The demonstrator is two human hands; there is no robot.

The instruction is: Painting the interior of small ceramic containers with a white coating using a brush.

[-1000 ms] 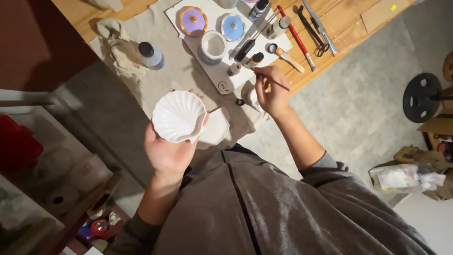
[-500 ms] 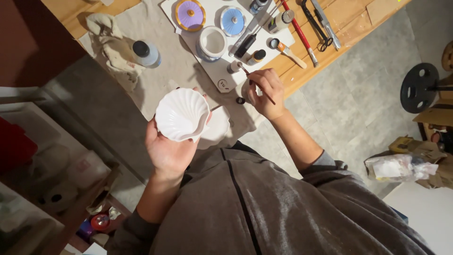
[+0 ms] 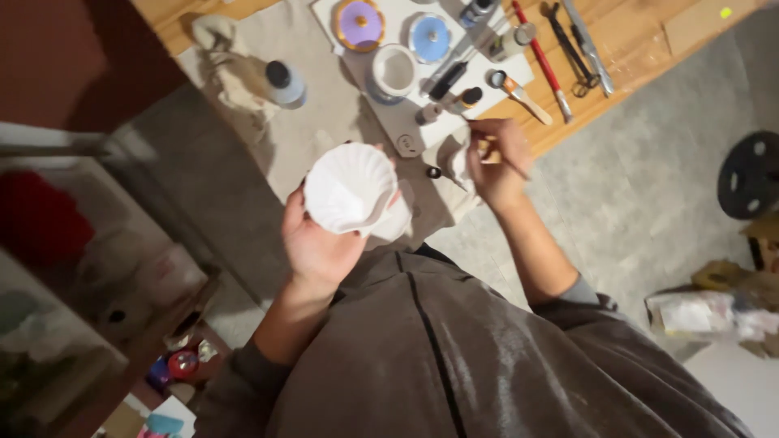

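Observation:
My left hand (image 3: 312,243) holds a white scallop-shell-shaped dish (image 3: 350,188) up over the table edge, fingers wrapped round its base. To the right, my right hand (image 3: 497,162) grips a thin paintbrush (image 3: 505,156), its tip pointing up toward small paint bottles (image 3: 466,99) on a white board (image 3: 410,130). A white cup (image 3: 395,71) stands on that board just beyond the shell.
On the wooden table (image 3: 633,49) lie a grey cloth (image 3: 324,122), a purple lidded pot (image 3: 359,23), a blue lidded pot (image 3: 428,36), a capped bottle (image 3: 284,83), a crumpled rag (image 3: 223,57), a red-handled tool (image 3: 542,61) and scissors (image 3: 572,53). Shelves with clutter (image 3: 73,268) stand left.
My right hand with the brush has drawn slightly closer to the bottles on the board. My left hand keeps the shell dish held up; the view has shifted a little.

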